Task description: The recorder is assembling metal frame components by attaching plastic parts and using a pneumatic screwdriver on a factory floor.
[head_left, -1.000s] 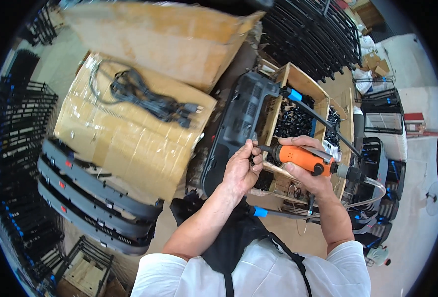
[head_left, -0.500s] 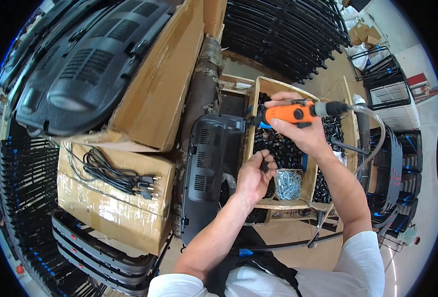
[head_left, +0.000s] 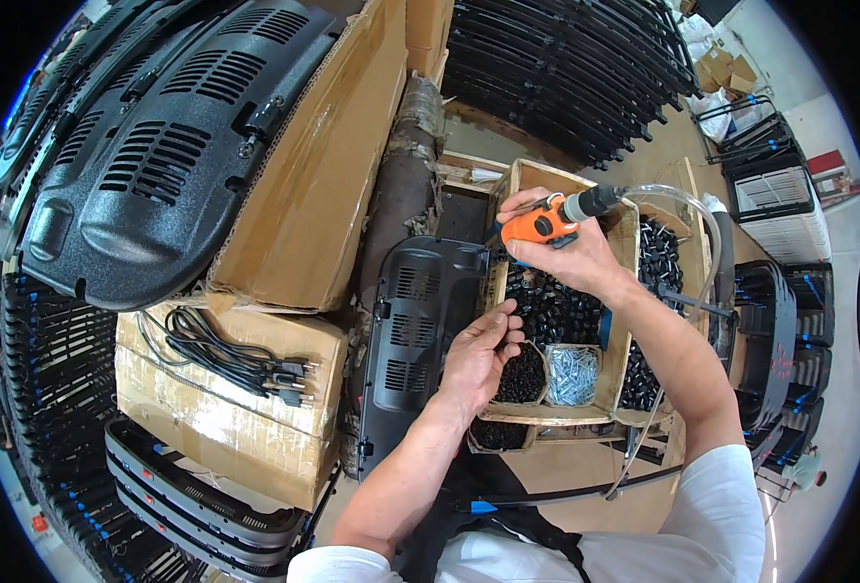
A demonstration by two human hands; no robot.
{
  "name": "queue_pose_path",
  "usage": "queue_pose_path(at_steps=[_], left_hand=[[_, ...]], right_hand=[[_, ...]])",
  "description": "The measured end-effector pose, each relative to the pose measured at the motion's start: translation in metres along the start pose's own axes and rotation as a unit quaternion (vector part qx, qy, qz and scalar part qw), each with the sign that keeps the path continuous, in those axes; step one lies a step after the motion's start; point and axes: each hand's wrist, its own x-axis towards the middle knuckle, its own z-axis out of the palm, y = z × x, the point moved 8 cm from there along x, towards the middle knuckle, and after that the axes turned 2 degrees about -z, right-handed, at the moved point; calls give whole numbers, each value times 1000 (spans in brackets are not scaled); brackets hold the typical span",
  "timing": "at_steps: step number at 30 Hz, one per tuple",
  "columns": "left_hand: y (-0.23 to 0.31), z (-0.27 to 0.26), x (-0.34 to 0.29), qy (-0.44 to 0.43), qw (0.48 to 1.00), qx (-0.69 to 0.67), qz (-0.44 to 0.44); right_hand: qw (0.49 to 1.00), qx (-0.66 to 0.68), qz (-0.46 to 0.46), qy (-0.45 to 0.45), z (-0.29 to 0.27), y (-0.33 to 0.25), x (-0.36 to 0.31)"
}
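My right hand is wrapped round an orange air screwdriver, held lying on its side. Its clear hose leaves the grey-and-black rear end. The tool's front end points left, at the upper right corner of a black vented plastic cover; whether the tip touches it is hidden. Just right of that cover, my left hand is closed with curled fingers; what they hold, if anything, is hidden. Beside this hand is a small box of black screws, next to a box of silvery screws.
A wooden bin holds these boxes and many black plastic parts. On the left, a carton bears a coiled black power cord. Larger black covers stand behind cardboard. A wrapped roll lies along the cover's far left.
The screwdriver and my right hand have shifted left, with the tool's hose end tilting upward. My left hand has drawn back left from the screw boxes, uncovering the black screws.
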Motion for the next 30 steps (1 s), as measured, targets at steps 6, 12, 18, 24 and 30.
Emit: queue_pose_path(at_steps=[6, 12, 18, 24, 30], left_hand=[[3, -8, 2, -15, 999, 47, -6], [8, -15, 16, -58, 993, 96, 33], [24, 2, 10, -12, 994, 105, 41], [41, -1, 21, -3, 999, 10, 44], [52, 12, 40, -2, 983, -180, 18]], right_hand=[[997, -42, 32, -49, 4, 6, 1], [997, -52, 19, -59, 5, 4, 0], [998, -15, 36, -58, 6, 10, -1], [998, 64, -9, -8, 5, -23, -18], [995, 86, -30, -30, 9, -39, -32]])
